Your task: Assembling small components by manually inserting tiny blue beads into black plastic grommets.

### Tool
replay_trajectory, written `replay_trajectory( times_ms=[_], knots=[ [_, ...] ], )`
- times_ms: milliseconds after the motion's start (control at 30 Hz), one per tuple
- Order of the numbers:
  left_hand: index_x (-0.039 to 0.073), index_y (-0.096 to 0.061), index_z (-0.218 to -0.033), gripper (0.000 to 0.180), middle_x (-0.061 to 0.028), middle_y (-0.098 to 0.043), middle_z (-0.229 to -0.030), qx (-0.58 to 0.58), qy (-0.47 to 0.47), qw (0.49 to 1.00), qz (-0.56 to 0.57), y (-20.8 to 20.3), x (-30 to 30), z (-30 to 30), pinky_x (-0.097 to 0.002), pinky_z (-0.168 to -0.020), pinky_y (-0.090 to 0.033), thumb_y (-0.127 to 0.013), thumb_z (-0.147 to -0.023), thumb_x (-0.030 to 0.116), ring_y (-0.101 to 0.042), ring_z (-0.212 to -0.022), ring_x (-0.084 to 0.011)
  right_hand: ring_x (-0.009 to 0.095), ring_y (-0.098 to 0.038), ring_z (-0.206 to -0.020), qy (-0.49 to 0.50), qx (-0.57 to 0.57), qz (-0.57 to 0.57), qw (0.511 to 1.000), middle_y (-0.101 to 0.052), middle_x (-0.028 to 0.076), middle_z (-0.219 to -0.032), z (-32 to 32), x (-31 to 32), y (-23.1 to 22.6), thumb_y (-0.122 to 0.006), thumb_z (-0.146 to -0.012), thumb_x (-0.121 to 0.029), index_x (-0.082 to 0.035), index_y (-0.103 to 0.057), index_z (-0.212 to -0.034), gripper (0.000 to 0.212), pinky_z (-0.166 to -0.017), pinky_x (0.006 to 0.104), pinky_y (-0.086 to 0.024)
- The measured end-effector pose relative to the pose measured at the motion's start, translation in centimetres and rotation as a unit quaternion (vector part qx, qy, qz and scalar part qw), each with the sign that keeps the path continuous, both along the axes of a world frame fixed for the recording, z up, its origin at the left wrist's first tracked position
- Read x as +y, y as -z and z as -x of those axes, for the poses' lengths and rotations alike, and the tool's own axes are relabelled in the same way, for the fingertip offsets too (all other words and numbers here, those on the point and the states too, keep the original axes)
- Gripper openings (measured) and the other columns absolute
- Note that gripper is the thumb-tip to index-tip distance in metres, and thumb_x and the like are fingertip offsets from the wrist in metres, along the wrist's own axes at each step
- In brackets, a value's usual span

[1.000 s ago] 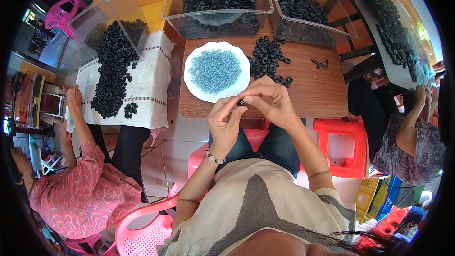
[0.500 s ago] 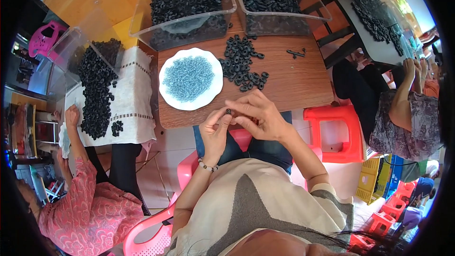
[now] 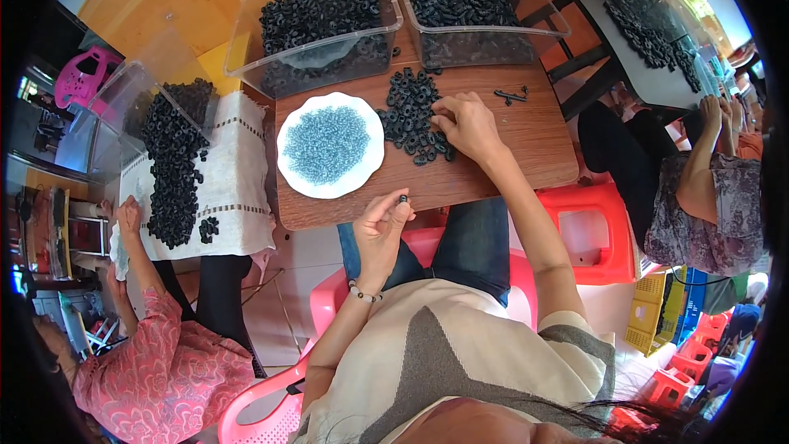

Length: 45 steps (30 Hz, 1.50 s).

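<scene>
My left hand point(image 3: 381, 230) is raised just off the table's front edge, thumb and forefinger pinching a small black ring-shaped piece point(image 3: 403, 198). Over the table, my right hand point(image 3: 470, 127) reaches to the right side of a loose pile of black ring-shaped pieces point(image 3: 408, 103). Its fingers are bent together at the pile, and what lies between the fingertips is hidden. Left of the pile, a white scalloped plate point(image 3: 371, 166) holds many small clear bluish beads point(image 3: 327, 145).
Two clear bins point(image 3: 325, 70) point(image 3: 485, 48) of black pieces stand at the table's back. Small black stick-like parts point(image 3: 511, 96) lie at the right. A co-worker point(image 3: 164, 362) sits left by a cloth-covered table point(image 3: 238, 189); another point(image 3: 699, 214) is at right. A red stool point(image 3: 620, 234) stands nearby.
My right hand has left my left hand and moved forward and right to the black pile. My left hand stays near the table edge, still pinching the black piece.
</scene>
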<state>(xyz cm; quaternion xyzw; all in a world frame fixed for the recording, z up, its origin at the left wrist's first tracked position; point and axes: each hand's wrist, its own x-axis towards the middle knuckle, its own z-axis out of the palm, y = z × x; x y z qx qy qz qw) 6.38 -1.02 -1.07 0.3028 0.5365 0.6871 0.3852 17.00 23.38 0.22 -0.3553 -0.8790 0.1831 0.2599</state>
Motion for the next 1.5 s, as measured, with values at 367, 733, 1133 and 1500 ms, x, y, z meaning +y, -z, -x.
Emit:
replay_trajectory(
  times_ms=[367, 733, 1133, 1500],
  knots=[
    [-0.004, -0.071, -0.126, 0.030, -0.0062, -0.066, -0.105, 0.007, 0.003, 1.000, 0.008, 0.4, 0.0, 0.4, -0.0227, -0.081, -0.054, -0.071, -0.100, 0.011, -0.070, -0.088, -0.0115, 0.035, -0.069, -0.090, 0.014, 0.071, -0.035, 0.997, -0.075, 0.017, -0.090, 0.2, -0.6, -0.4, -0.070, -0.091, -0.015, -0.003, -0.078, -0.102, 0.017, -0.080, 0.0447, -0.056],
    [0.002, -0.075, -0.119, 0.030, -0.0107, -0.070, -0.105, 0.286, -0.048, 0.956, -0.042, -1.1, 0.8, 0.4, -0.0270, -0.075, -0.053, -0.078, -0.090, 0.005, -0.067, -0.087, -0.0185, 0.015, -0.068, -0.075, -0.099, 0.138, 0.307, 0.937, -0.075, 0.011, -0.083, -3.4, -11.0, -5.3, -0.067, -0.099, -0.012, 0.004, -0.076, -0.106, 0.020, -0.069, 0.0309, -0.053],
    [0.000, -0.074, -0.118, 0.031, -0.0123, -0.068, -0.107, 0.389, -0.072, 0.917, -0.056, -1.0, 0.1, 0.1, -0.0339, -0.071, -0.060, -0.073, -0.088, -0.007, -0.072, -0.085, -0.0237, 0.034, -0.063, -0.072, -0.117, 0.100, 0.119, 0.981, -0.071, 0.013, -0.079, -3.2, -13.5, -5.5, -0.071, -0.089, -0.010, -0.002, -0.074, -0.091, 0.009, -0.065, 0.0441, -0.051],
    [0.000, -0.074, -0.115, 0.034, -0.0130, -0.069, -0.106, 0.481, -0.091, 0.869, -0.070, 0.1, 0.1, 0.1, -0.0355, -0.071, -0.057, -0.074, -0.082, -0.009, -0.070, -0.085, -0.0281, 0.029, -0.062, -0.071, -0.039, 0.117, 0.159, 0.980, -0.070, 0.014, -0.077, -2.7, -15.4, -4.1, -0.072, -0.092, -0.009, 0.000, -0.074, -0.091, 0.009, -0.064, 0.0401, -0.048]
  ],
)
